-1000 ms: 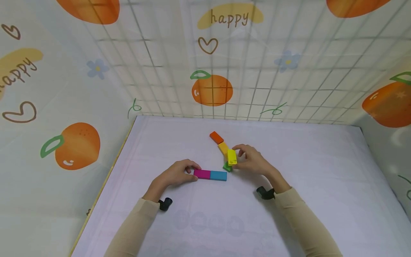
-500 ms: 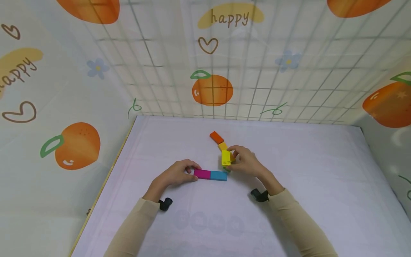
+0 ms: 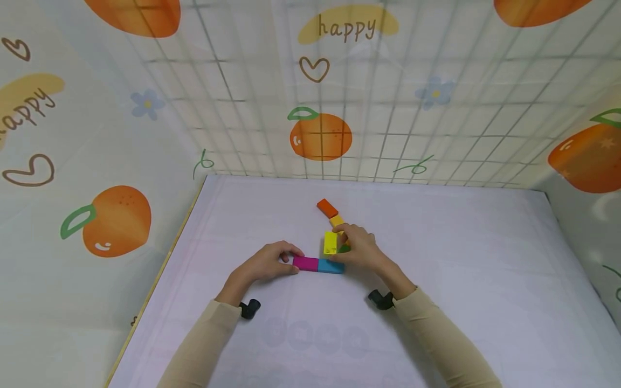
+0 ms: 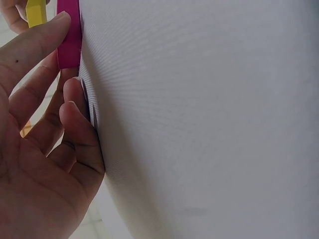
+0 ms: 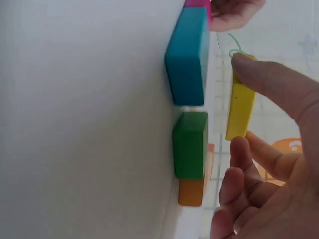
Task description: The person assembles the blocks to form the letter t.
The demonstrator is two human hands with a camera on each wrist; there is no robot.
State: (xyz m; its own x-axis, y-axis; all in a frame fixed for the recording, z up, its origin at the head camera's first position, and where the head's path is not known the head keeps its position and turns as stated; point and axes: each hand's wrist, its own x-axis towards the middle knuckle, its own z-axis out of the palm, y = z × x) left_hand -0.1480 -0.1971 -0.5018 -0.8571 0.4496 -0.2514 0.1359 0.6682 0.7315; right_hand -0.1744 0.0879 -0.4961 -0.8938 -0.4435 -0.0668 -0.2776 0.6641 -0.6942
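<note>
In the head view my left hand (image 3: 266, 262) pinches the left end of a magenta block (image 3: 306, 263) lying on the white surface. A blue block (image 3: 332, 267) lies end to end with it on the right. My right hand (image 3: 361, 249) holds a bright yellow block (image 3: 330, 243) between thumb and fingers, raised above the surface just behind the blue block. The right wrist view shows this yellow block (image 5: 241, 107) apart from the blocks lying down. Below and beside the right hand sits a green block (image 3: 345, 248), partly hidden by the fingers.
An amber block (image 3: 336, 220), partly covered by the right hand, and an orange block (image 3: 327, 207) lie farther back in a slanting line. A patterned cloth wall with a grid (image 3: 383, 108) rises behind the white tabletop (image 3: 461, 258).
My right hand has moved left and slightly nearer with the yellow block, from above the green block to behind the blue one. The left hand stays on the magenta block.
</note>
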